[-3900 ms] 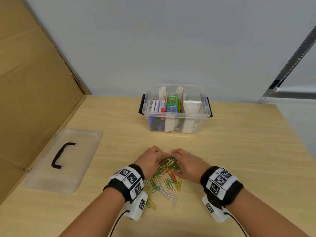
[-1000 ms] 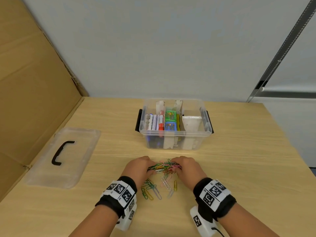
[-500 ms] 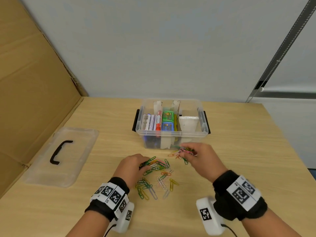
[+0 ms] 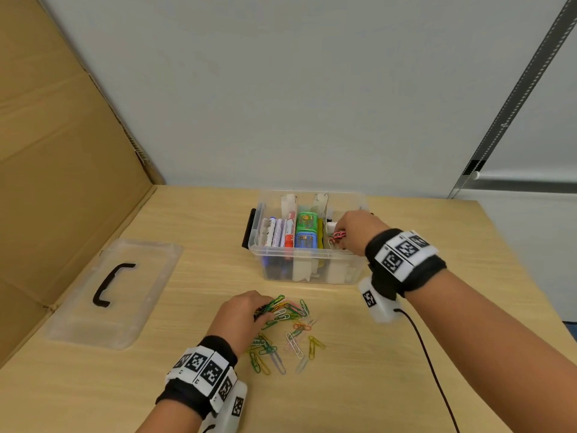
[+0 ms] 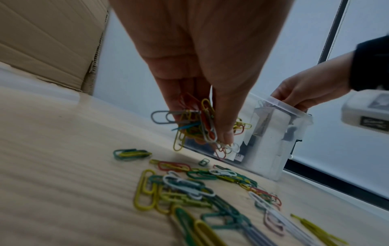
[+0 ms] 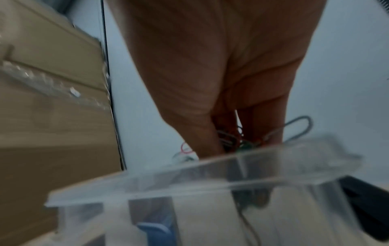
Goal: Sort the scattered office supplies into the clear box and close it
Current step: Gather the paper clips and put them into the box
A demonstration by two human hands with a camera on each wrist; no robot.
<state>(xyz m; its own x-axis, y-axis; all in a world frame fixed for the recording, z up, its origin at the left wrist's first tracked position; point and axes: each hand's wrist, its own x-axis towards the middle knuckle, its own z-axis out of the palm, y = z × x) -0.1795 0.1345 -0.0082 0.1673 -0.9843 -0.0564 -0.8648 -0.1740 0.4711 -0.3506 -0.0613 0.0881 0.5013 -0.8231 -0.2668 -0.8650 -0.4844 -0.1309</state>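
The clear box (image 4: 307,256) stands open at the table's middle back, divided into compartments with markers and green and blue items inside. My right hand (image 4: 352,232) is over its right compartment and pinches a bunch of paper clips (image 4: 337,236), seen just above the box rim (image 6: 210,168) in the right wrist view. My left hand (image 4: 246,314) is lower on the table and pinches a bunch of coloured paper clips (image 5: 197,123). More paper clips (image 4: 287,339) lie scattered on the wood in front of the box.
The clear lid (image 4: 115,292) with a black handle lies flat at the left, next to a cardboard wall (image 4: 62,151). A black cable (image 4: 431,364) trails from my right wrist across the table. The table's right edge is near.
My right hand carried its bunch of clips from the pile up and over the box's right compartment. My left hand stayed at the pile, holding its clips.
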